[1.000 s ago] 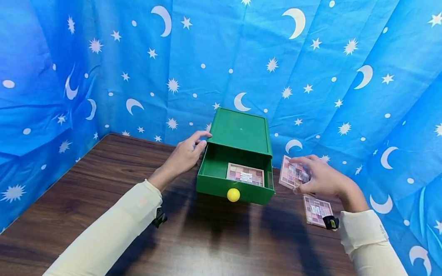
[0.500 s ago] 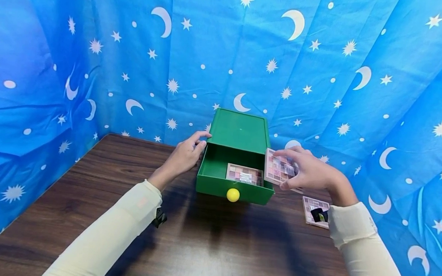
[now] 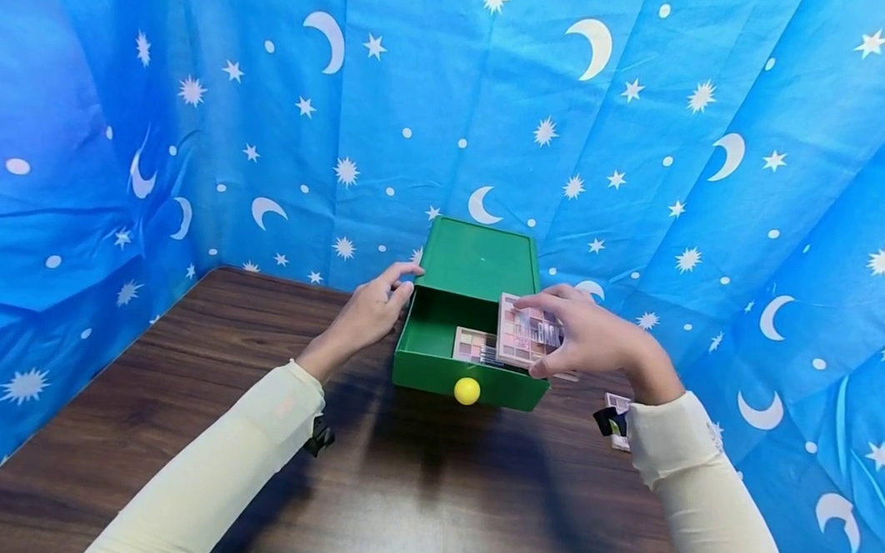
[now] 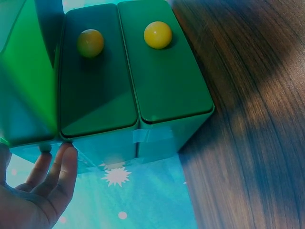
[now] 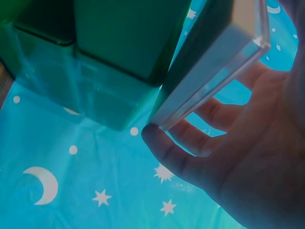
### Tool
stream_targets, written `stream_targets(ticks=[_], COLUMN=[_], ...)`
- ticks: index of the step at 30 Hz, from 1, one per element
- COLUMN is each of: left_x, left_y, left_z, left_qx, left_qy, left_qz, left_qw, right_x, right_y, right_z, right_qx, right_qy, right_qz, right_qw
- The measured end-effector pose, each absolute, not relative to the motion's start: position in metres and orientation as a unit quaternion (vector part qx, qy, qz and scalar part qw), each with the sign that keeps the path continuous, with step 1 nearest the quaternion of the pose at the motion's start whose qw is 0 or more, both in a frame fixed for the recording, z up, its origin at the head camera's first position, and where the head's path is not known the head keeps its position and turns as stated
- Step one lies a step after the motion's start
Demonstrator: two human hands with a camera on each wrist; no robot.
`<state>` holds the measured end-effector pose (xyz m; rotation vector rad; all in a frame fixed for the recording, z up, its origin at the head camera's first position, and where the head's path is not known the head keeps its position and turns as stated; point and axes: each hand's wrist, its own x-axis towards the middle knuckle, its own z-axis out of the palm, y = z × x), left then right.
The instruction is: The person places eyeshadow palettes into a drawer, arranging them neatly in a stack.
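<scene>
A green drawer unit (image 3: 481,258) stands on the table with its top drawer (image 3: 424,374) pulled out. One eyeshadow palette (image 3: 472,345) lies inside, partly covered from view by a second eyeshadow palette (image 3: 518,335). My right hand (image 3: 597,339) grips that second palette by its edges, tilted over the drawer's right part; the right wrist view shows the fingers along its clear-lidded edge (image 5: 214,71). My left hand (image 3: 366,310) rests against the unit's left side. In the left wrist view its fingertips (image 4: 69,152) touch the side wall, fairly straight.
Two lower drawers with yellow knobs (image 4: 157,35) are shut beneath. A third eyeshadow palette (image 3: 618,440) lies on the wooden table (image 3: 181,396) at the right, mostly hidden by my right wrist. A blue star-and-moon cloth (image 3: 422,83) hangs behind and at both sides.
My right hand has carried the eyeshadow palette leftward, from beside the unit to over the open drawer. My left hand has stayed in place.
</scene>
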<state>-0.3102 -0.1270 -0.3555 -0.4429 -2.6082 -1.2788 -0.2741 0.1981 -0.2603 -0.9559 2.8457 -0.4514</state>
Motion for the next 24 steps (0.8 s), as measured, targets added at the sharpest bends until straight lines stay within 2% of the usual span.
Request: stream_targets(ticks=[24], left_x=[-0.309], left_y=[-0.126], left_z=[-0.353], left_qx=[-0.150], left_qy=[-0.883], left_qz=[-0.431], left_qw=[0.112], right_x=[-0.272], right_y=[0.168], right_z=[-0.258], right_qx=[-0.340], right_qy=[0.931], right_qz=[-0.127], right_qw=[0.042])
